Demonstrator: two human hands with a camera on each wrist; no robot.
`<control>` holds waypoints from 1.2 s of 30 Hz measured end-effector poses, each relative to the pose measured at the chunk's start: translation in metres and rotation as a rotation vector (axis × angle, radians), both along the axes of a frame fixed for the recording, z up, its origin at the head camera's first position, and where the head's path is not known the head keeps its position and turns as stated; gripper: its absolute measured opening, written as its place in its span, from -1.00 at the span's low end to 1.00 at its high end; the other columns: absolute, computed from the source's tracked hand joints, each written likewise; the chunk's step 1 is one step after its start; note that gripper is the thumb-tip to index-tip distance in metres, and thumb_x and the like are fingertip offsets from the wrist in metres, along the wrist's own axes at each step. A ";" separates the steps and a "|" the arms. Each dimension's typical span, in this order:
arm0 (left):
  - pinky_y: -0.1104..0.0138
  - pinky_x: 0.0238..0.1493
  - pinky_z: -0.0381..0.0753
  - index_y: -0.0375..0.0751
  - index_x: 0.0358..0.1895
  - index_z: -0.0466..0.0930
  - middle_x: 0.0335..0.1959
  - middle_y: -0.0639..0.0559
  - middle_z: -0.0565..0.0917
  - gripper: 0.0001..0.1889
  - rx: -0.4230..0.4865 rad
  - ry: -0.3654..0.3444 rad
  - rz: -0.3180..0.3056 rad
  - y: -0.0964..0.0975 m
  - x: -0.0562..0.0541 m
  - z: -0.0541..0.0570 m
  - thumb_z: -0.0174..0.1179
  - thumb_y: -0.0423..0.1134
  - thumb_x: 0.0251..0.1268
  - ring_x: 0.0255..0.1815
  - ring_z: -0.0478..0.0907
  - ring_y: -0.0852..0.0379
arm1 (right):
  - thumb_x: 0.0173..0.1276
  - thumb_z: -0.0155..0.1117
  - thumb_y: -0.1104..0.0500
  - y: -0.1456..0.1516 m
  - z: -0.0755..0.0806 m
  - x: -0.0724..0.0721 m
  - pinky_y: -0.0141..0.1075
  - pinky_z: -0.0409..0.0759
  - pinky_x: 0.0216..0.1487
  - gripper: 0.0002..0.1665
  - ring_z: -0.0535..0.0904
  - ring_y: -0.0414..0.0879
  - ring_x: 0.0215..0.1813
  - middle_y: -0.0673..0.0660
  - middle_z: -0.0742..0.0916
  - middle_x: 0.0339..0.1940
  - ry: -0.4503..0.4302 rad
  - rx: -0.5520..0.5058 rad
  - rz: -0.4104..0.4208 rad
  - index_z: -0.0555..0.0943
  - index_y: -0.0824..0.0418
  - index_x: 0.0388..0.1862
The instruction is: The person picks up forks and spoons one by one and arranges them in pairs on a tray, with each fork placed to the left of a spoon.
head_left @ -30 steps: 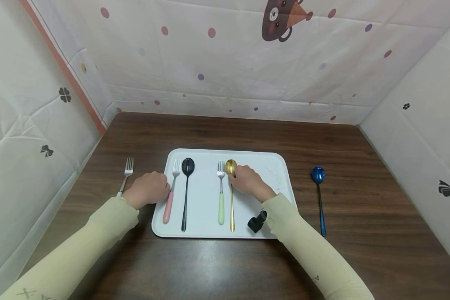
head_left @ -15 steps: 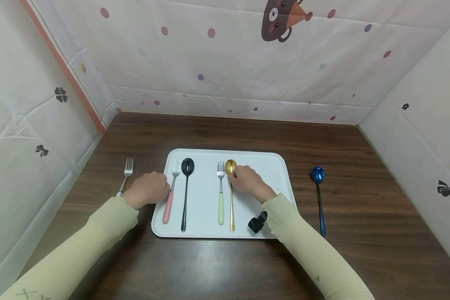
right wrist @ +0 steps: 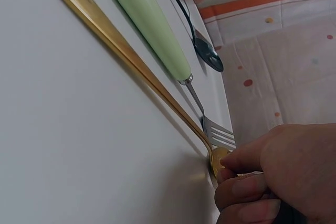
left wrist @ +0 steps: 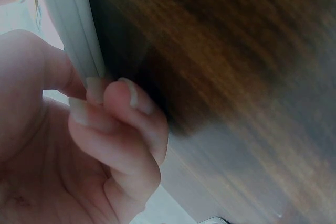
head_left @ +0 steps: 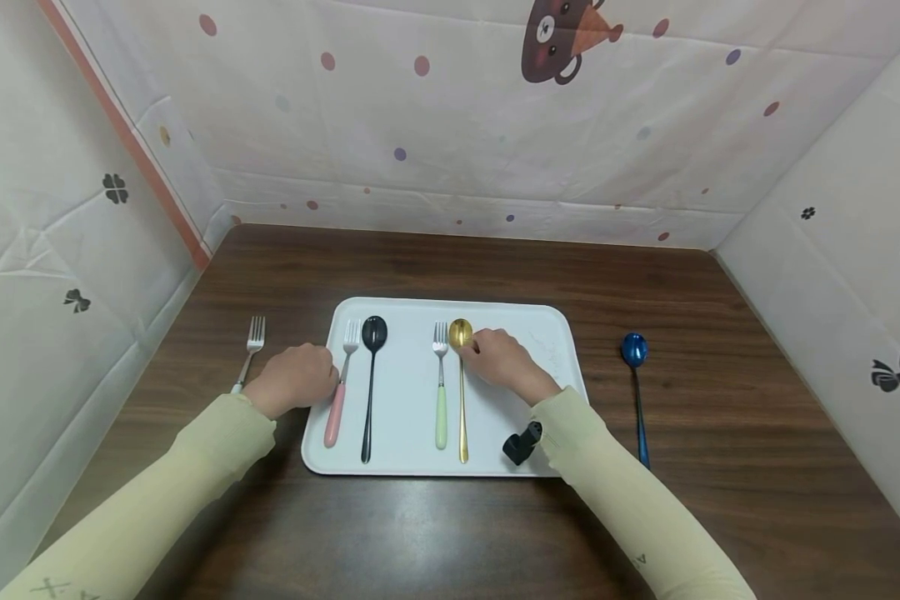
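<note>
Presently, right hand [head_left: 501,360] pinches gold spoon [head_left: 462,417] by its bowl, near middle of tray [head_left: 407,417]; left hand [head_left: 294,381] grips tray's left rim (useful brace). Probably best: light fingertip pressure, spoon kept straight, no dragging

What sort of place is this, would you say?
Likely a tabletop set up for filming or practice, not an ordinary dining room: a wood-grain table with printed cloth behind and on both sides, and a white tray holding cutlery.

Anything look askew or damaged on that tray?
The pink-handled fork slants more than the black spoon beside it. Faint marks at the white tray's right break its plain surface; scratches or residue, I can't tell.
</note>
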State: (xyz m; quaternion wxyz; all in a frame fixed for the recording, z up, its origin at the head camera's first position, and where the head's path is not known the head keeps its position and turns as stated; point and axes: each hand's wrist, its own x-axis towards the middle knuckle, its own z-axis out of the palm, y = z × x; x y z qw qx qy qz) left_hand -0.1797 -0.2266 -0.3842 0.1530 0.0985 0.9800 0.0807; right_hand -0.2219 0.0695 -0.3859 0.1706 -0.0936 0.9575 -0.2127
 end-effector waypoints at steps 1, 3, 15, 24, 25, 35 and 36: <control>0.23 -0.59 0.38 -0.27 -0.48 0.52 -0.61 -0.10 0.48 -0.70 0.000 0.000 0.000 0.000 0.000 0.000 -0.10 -0.21 0.35 -0.61 0.42 0.02 | 0.48 0.02 0.02 0.001 0.000 0.000 -0.36 0.28 -0.53 -0.60 0.35 -0.14 -0.57 0.02 0.45 -0.66 0.000 0.006 -0.003 0.42 0.14 -0.58; 0.23 -0.59 0.38 -0.27 -0.48 0.52 -0.61 -0.10 0.48 -0.70 0.000 -0.002 0.002 0.000 0.000 0.001 -0.10 -0.21 0.35 -0.61 0.42 0.02 | 0.48 0.02 0.02 0.003 0.001 0.000 -0.35 0.30 -0.51 -0.63 0.38 -0.14 -0.55 0.03 0.48 -0.63 -0.002 0.017 -0.011 0.45 0.15 -0.53; 0.23 -0.60 0.36 -0.25 -0.52 0.49 -0.64 -0.10 0.46 -0.69 0.008 0.002 0.004 0.000 0.001 0.000 -0.11 -0.21 0.35 -0.63 0.41 0.02 | 0.47 0.03 0.05 0.025 0.004 -0.002 -0.31 0.35 -0.42 -0.68 0.43 -0.10 -0.46 0.07 0.52 -0.57 0.041 0.055 -0.013 0.50 0.18 -0.46; 0.25 -0.62 0.35 -0.27 -0.49 0.51 -0.64 -0.09 0.46 -0.69 0.015 -0.013 0.009 -0.001 0.002 0.001 -0.11 -0.21 0.35 -0.64 0.41 0.03 | 0.47 0.02 0.06 0.043 0.007 -0.003 -0.30 0.34 -0.42 -0.67 0.41 -0.10 -0.47 0.06 0.49 -0.57 0.056 0.069 -0.026 0.48 0.19 -0.48; 0.25 -0.62 0.35 -0.27 -0.49 0.52 -0.64 -0.10 0.46 -0.69 0.016 -0.012 0.006 -0.001 0.002 0.001 -0.11 -0.21 0.35 -0.64 0.40 0.03 | 0.48 0.01 0.06 0.045 0.007 -0.003 -0.30 0.33 -0.42 -0.67 0.41 -0.10 -0.47 0.06 0.49 -0.57 0.057 0.071 -0.027 0.48 0.19 -0.48; 0.27 -0.62 0.35 -0.28 -0.45 0.53 -0.64 -0.09 0.46 -0.69 0.025 -0.019 0.009 -0.001 0.003 0.002 -0.11 -0.21 0.37 -0.64 0.41 0.03 | 0.49 0.02 0.05 0.065 0.009 -0.006 -0.30 0.37 -0.37 -0.68 0.44 -0.07 -0.41 0.11 0.54 -0.49 0.036 0.082 -0.042 0.56 0.25 -0.32; 0.26 -0.62 0.35 -0.28 -0.46 0.53 -0.64 -0.09 0.46 -0.69 0.023 -0.018 0.010 -0.001 0.003 0.002 -0.11 -0.21 0.36 -0.64 0.41 0.03 | 0.49 0.02 0.05 0.067 0.009 -0.006 -0.30 0.37 -0.36 -0.68 0.44 -0.06 -0.40 0.11 0.54 -0.48 0.036 0.083 -0.043 0.56 0.25 -0.32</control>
